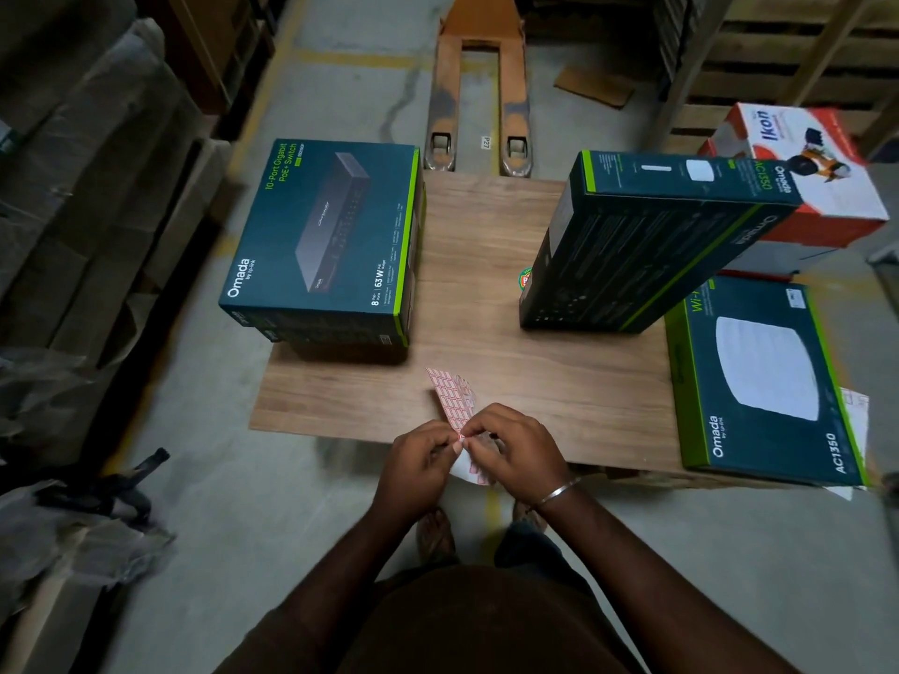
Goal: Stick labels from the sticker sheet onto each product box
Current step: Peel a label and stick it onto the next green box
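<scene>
- The counter [486,284], a wooden board, fills the middle of my view, with a pallet jack [476,90] on the floor beyond it at twelve o'clock.
- The switch box [321,235] lies flat at ten o'clock, broad printed face up, which I judge leaves an easy surface for a label.
- The AC1350 box [764,377] lies flat at three o'clock, hanging off the counter's right edge, face up as well.
- A second access-point box [656,235] stands tilted on its long edge at one o'clock, leaning toward the red and white Ikon box [802,167] behind it; its dark back panel faces me.
- The sticker sheet [450,396] is at six o'clock, just over the counter's near edge, curling up and away from my hands; its rows of small red-bordered labels face me so I can choose one.
- My left hand [418,459] pinches the sheet's lower part to steady it: that grip is closed on the paper.
- My right hand [511,449], a metal bangle [559,493] on its wrist, pinches at the same spot, touching the left fingertips; I judge it is picking at a label's edge to peel it.
- No label is visibly free yet, and every box sits well apart from both hands.
</scene>
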Tool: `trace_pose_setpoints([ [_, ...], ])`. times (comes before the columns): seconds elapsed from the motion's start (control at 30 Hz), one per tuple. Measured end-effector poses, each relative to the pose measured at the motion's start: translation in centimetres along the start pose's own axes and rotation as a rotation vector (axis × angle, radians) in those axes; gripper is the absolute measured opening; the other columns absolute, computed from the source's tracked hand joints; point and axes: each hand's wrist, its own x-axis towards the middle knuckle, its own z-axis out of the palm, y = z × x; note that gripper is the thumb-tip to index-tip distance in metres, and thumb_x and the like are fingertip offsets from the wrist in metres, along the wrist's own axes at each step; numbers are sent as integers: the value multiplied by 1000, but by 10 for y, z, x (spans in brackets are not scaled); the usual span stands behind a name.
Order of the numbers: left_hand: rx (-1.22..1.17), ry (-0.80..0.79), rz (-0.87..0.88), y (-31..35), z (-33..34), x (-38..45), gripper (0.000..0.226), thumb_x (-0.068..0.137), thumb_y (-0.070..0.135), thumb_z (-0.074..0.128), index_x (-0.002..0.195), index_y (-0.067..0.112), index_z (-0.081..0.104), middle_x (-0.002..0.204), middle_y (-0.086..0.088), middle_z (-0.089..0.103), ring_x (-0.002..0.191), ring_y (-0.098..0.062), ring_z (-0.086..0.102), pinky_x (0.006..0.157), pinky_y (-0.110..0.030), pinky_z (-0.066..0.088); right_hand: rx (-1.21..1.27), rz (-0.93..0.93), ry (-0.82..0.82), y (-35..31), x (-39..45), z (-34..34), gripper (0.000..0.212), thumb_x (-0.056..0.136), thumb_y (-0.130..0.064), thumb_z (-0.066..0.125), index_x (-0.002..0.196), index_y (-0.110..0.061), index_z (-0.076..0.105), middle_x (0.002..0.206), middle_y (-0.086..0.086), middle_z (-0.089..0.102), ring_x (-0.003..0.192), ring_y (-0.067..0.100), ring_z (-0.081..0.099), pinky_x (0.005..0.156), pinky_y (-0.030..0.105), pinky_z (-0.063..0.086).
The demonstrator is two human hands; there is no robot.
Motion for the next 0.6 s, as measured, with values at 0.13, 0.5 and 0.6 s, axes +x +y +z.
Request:
trace_pose_setpoints([
  [0.13, 48, -7, 46, 0, -1, 1, 18, 96, 20, 60, 89, 13, 75, 86, 6, 69, 83, -12, 67, 76, -44, 55, -68, -13, 22, -3, 2, 0, 8, 89, -27, 65, 94, -26, 72, 95, -11, 66, 88, 10, 63, 72, 39, 52],
  [0.5, -8, 60, -13, 11, -5, 0, 14, 92, 24, 68, 79, 28, 67, 78, 15, 67, 76, -4, 65, 69, -23, 49, -84, -11, 54, -7, 6, 2, 8, 90, -25, 63, 93, -24, 70, 94, -11, 65, 89, 13, 63, 72, 38, 52],
  [0.6, -157, 117, -141, 8, -3, -3, 12, 87, 20, 76, 83, 22, 64, 84, 7, 74, 81, -11, 72, 74, -26, 56, -105, 5, 57, -8, 7, 4, 6, 90, -24, 64, 92, -24, 70, 93, -10, 65, 88, 14, 62, 71, 38, 52],
])
